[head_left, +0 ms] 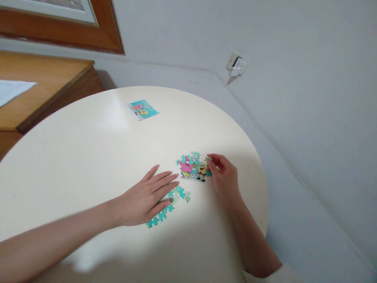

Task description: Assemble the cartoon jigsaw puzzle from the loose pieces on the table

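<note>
A partly joined cartoon jigsaw (193, 166) lies on the round cream table (97, 149), right of centre. My right hand (224, 177) is pinched on a small puzzle piece (208, 159) at the jigsaw's right edge. My left hand (146, 196) lies flat with fingers stretched out, its fingertips resting on a loose strip of joined teal pieces (169, 206) just below the jigsaw.
A small reference picture card (142, 109) lies near the table's far edge. A wooden cabinet (44, 90) with a white sheet stands at the left, under a framed picture (73, 23). A wall socket (236, 65) sits on the grey wall behind.
</note>
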Demonstrator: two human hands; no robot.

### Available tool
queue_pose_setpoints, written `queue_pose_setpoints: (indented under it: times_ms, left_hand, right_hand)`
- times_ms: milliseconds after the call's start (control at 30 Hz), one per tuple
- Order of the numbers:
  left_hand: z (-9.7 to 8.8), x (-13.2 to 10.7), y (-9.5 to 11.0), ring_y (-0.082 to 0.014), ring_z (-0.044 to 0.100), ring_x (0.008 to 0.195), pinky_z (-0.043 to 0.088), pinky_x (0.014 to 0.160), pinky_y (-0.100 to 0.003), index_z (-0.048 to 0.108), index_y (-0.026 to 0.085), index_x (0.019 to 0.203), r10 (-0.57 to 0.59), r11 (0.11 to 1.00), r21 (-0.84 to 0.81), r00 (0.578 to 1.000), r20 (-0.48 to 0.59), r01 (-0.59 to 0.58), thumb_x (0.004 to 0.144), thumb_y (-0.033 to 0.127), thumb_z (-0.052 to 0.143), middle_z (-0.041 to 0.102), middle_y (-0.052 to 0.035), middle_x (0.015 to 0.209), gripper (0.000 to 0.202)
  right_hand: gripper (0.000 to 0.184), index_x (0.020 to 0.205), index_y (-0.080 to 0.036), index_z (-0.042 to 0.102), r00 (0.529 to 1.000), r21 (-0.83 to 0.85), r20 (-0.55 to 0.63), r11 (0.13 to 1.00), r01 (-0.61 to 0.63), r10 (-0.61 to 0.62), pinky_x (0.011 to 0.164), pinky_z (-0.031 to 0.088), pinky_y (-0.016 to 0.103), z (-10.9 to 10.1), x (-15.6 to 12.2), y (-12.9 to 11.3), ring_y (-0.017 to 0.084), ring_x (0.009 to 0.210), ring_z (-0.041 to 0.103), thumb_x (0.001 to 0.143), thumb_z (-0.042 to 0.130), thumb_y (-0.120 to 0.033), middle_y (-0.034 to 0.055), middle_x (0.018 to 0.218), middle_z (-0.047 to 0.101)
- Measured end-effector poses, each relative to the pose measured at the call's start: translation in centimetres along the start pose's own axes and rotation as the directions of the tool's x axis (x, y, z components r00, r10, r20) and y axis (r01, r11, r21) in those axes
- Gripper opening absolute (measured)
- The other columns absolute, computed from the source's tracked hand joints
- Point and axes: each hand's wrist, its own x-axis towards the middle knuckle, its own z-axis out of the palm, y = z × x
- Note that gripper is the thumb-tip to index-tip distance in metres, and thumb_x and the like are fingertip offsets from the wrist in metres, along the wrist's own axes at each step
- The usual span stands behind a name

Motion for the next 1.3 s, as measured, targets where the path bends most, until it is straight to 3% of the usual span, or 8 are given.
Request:
queue_pose_setpoints:
  times_ms: [400, 667, 867, 1067, 1233, 1300]
  left_hand:
    - [-0.1, 0.5, 0.2, -0.0251, 0.033, 0.135, 0.008, 0.114, -0.052, 0.034, 0.008, 0.138, 0.028, 0.999, 0.039, 0.998, 0.061, -0.031, 0.096, 0.037, 0.034, 0.041, -0.0187, 0.141, 0.051]
    - [0.0, 0.5, 0.2, -0.024, 0.033, 0.135, 0.005, 0.115, -0.049, 0.033, 0.01, 0.139, 0.024, 0.999, 0.037, 0.998, 0.06, -0.026, 0.097, 0.037, 0.033, 0.041, -0.0164, 0.142, 0.05]
    - [-0.1, 0.5, 0.1, -0.0232, 0.032, 0.135, 0.002, 0.115, -0.047, 0.035, 0.009, 0.138, 0.031, 0.998, 0.048, 0.998, 0.062, -0.034, 0.098, 0.037, 0.032, 0.041, -0.0151, 0.142, 0.05]
    - [0.0, 0.5, 0.1, -0.0228, 0.032, 0.135, 0.005, 0.115, -0.048, 0.036, 0.01, 0.138, 0.026, 0.998, 0.047, 0.998, 0.064, -0.029, 0.098, 0.037, 0.032, 0.041, -0.0155, 0.142, 0.049]
    - [0.2, 0.4, 0.0, -0.0229, 0.031, 0.136, 0.006, 0.115, -0.048, 0.036, 0.009, 0.138, 0.025, 0.999, 0.045, 0.998, 0.058, -0.027, 0.098, 0.036, 0.032, 0.041, -0.0159, 0.142, 0.048]
    - [0.2, 0.4, 0.0, -0.0227, 0.032, 0.135, 0.006, 0.115, -0.048, 0.035, 0.009, 0.138, 0.027, 0.999, 0.039, 0.998, 0.052, -0.029, 0.098, 0.035, 0.032, 0.042, -0.016, 0.142, 0.048]
  right_hand:
    - [0.018, 0.081, -0.018, 0.062, 0.986, 0.114, 0.17, 0.993, -0.017, -0.003, 0.058, 0.049, 0.025, 1.0, -0.3, 0.0, 0.014, 0.061, 0.06, 0.07, 0.059, -0.032, 0.0024, 0.067, 0.064]
    - [0.032, 0.092, -0.017, 0.067, 0.989, 0.193, 0.115, 0.974, -0.119, 0.098, 0.065, 0.054, 0.029, 0.3, -0.1, -0.1, 0.017, 0.068, 0.066, 0.066, 0.067, -0.036, 0.0029, 0.073, 0.069]
    - [0.026, 0.077, -0.016, 0.067, 0.988, 0.228, 0.087, 0.963, -0.146, 0.129, 0.064, 0.053, 0.03, -0.1, 0.2, 0.1, 0.016, 0.065, 0.065, 0.063, 0.07, -0.038, 0.0041, 0.071, 0.07]
    - [0.023, 0.071, -0.017, 0.065, 0.995, 0.197, 0.072, 0.977, -0.088, 0.075, 0.059, 0.049, 0.027, -0.2, 0.4, 0.3, 0.014, 0.063, 0.06, 0.064, 0.069, -0.039, 0.0029, 0.067, 0.067]
    - [0.028, 0.089, -0.018, 0.07, 0.993, 0.132, 0.111, 0.99, -0.043, 0.029, 0.053, 0.042, 0.024, -0.7, 0.4, 0.2, 0.011, 0.057, 0.053, 0.07, 0.062, -0.036, 0.0, 0.066, 0.062]
    - [0.027, 0.088, -0.017, 0.07, 0.987, 0.117, 0.161, 0.992, -0.046, 0.027, 0.052, 0.042, 0.024, -0.9, 0.4, 0.1, 0.01, 0.055, 0.051, 0.071, 0.06, -0.036, -0.0003, 0.063, 0.061]
